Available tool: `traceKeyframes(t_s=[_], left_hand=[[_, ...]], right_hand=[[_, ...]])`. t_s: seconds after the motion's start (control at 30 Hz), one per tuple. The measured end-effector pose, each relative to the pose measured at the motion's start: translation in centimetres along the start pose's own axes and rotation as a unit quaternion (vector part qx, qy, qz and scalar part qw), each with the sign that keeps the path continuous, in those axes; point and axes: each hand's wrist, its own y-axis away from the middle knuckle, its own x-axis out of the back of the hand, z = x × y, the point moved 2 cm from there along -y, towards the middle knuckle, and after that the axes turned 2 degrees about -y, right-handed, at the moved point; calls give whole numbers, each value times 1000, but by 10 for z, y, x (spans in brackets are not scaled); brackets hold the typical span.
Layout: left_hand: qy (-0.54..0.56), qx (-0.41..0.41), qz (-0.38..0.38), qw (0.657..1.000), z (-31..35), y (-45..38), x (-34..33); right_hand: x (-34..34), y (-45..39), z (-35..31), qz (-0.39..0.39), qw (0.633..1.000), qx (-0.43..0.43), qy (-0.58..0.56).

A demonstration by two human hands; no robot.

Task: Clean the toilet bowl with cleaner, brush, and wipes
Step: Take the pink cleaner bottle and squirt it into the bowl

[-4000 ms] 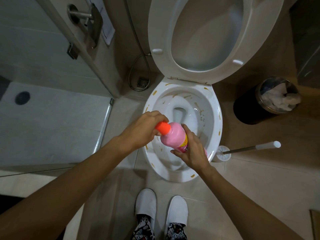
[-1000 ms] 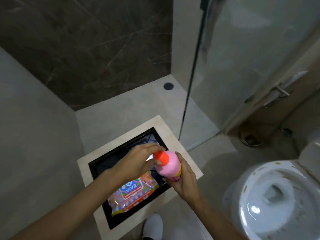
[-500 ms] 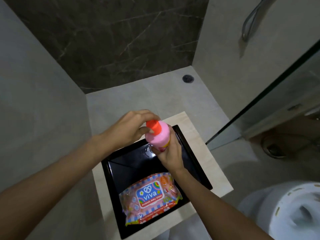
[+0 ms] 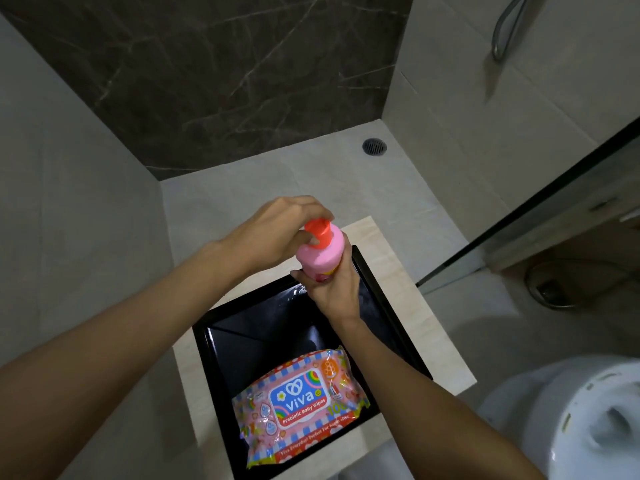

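A pink cleaner bottle (image 4: 320,252) with an orange cap (image 4: 318,231) is held upright over the far end of a black tray (image 4: 214,355). My right hand (image 4: 330,292) grips the bottle's lower body from below. My left hand (image 4: 277,233) pinches the orange cap with fingers curled over its top. A pink pack of Viva baby wipes (image 4: 299,403) lies flat in the near end of the tray. The white toilet bowl (image 4: 581,420) shows at the lower right, with yellowish streaks along its rim.
The tray sits on a beige stone ledge (image 4: 398,275) beside the shower. A floor drain (image 4: 374,146) lies in the shower floor beyond. A glass shower door (image 4: 540,209) stands at the right, with a coiled hose (image 4: 554,289) on the floor behind it.
Four seconds ago the bottle was over the toilet bowl; my view has turned left to the tray. Since half a second ago both hands and the bottle have stayed over the tray's far end.
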Motion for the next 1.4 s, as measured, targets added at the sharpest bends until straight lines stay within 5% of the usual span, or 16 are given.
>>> traceKeyframes(t_s=[0.6, 0.97, 1.4], left_hand=[[-26, 42, 2, 999, 26, 22, -22], [-150, 56, -4, 987, 75, 17, -19], [-219, 21, -192, 956, 214, 6, -128]], right_hand=[[38, 3, -9, -85, 979, 57, 177], [96, 25, -7, -143, 926, 36, 348], [287, 130, 43, -69, 897, -122, 420]])
